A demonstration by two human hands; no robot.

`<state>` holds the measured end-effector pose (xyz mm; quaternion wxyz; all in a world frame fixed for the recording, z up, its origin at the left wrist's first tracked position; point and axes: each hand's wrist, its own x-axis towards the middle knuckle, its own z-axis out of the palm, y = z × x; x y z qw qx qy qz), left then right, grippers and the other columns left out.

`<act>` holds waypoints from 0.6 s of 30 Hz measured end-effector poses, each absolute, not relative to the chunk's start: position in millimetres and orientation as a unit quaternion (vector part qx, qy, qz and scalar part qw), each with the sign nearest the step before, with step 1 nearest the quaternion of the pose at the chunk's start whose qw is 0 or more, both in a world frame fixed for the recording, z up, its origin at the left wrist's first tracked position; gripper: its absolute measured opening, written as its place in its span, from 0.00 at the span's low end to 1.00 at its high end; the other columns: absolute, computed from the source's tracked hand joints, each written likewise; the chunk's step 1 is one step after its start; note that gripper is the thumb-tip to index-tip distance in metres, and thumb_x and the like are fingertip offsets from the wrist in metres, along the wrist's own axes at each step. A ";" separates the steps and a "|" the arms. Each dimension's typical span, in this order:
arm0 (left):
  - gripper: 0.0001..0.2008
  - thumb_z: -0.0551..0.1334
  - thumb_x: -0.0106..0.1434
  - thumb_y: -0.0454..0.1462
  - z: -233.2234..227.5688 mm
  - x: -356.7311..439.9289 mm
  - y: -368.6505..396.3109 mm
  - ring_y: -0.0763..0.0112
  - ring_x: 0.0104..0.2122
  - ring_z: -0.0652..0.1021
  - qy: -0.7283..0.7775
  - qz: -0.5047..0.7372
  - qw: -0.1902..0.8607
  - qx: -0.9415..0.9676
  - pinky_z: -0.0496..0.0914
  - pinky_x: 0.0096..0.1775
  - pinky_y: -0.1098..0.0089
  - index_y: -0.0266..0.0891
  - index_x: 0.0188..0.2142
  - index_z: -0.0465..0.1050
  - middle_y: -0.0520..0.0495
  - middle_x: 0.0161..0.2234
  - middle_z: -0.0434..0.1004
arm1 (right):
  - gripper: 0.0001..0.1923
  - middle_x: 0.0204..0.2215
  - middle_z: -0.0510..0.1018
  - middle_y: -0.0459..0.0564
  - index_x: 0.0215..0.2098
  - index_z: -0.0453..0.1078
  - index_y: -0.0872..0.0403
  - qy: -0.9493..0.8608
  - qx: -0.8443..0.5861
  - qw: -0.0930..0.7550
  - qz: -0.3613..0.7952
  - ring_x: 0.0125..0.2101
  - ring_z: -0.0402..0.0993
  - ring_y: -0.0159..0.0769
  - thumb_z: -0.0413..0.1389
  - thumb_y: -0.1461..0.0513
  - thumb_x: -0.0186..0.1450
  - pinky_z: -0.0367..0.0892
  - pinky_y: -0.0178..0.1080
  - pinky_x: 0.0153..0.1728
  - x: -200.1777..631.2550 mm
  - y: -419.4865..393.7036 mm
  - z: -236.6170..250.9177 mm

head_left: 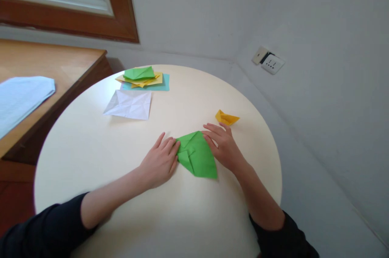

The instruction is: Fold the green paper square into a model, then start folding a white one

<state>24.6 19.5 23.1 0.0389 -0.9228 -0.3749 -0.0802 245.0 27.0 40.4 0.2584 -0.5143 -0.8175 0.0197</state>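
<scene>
A folded green paper (199, 156) lies flat on the round cream table (152, 217). My left hand (159, 160) rests palm down at the paper's left edge, fingertips pressing on its corner. On the right edge of the paper, my right hand (223, 146) lies flat with fingers spread. Neither hand lifts the paper. A small folded yellow paper shape (226, 118) sits just beyond my right hand.
A creased white sheet (129, 105) lies further back on the table. Behind it is a stack of green, yellow and teal papers (142, 77). A wooden desk (45, 63) with a light blue cloth (21, 98) stands at the left. A wall socket (272, 62) is on the right wall.
</scene>
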 end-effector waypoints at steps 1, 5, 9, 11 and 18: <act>0.21 0.47 0.64 0.35 24.4 22.8 18.8 0.59 0.52 0.67 -0.374 -0.073 0.040 -0.924 0.49 0.60 0.54 0.26 0.53 0.63 0.35 0.46 0.70 | 0.13 0.40 0.78 0.54 0.36 0.72 0.55 -0.810 -0.511 0.286 0.035 0.44 0.72 0.40 0.46 0.61 0.67 0.58 0.49 0.50 238.3 24.5 42.1; 0.21 0.50 0.61 0.32 28.6 19.8 19.0 0.59 0.50 0.68 -0.373 -0.037 0.038 -0.926 0.51 0.59 0.54 0.26 0.52 0.64 0.36 0.41 0.71 | 0.11 0.34 0.76 0.51 0.36 0.71 0.54 -0.819 -0.499 0.243 0.149 0.37 0.72 0.38 0.60 0.58 0.57 0.65 0.41 0.40 216.0 16.0 43.6; 0.20 0.49 0.60 0.30 27.6 20.0 19.8 0.58 0.50 0.69 -0.378 -0.044 0.028 -0.924 0.53 0.58 0.53 0.26 0.51 0.65 0.36 0.41 0.70 | 0.12 0.32 0.75 0.49 0.33 0.70 0.54 -0.815 -0.496 0.214 0.207 0.36 0.71 0.38 0.64 0.61 0.52 0.64 0.41 0.40 211.3 17.6 35.2; 0.21 0.49 0.59 0.29 24.9 18.2 19.6 0.56 0.52 0.67 -0.369 -0.059 0.020 -0.927 0.54 0.58 0.55 0.25 0.51 0.65 0.34 0.45 0.69 | 0.11 0.32 0.75 0.48 0.32 0.70 0.54 -0.818 -0.486 0.220 0.215 0.37 0.70 0.38 0.64 0.63 0.51 0.62 0.41 0.41 212.2 20.1 30.9; 0.24 0.49 0.58 0.28 18.2 -1.2 20.3 0.57 0.58 0.61 -0.299 -0.034 -0.018 -0.954 0.53 0.59 0.56 0.24 0.55 0.59 0.32 0.57 0.61 | 0.06 0.32 0.75 0.46 0.25 0.68 0.53 -0.825 -0.479 0.245 0.171 0.36 0.68 0.36 0.62 0.67 0.54 0.55 0.40 0.39 208.5 21.4 23.6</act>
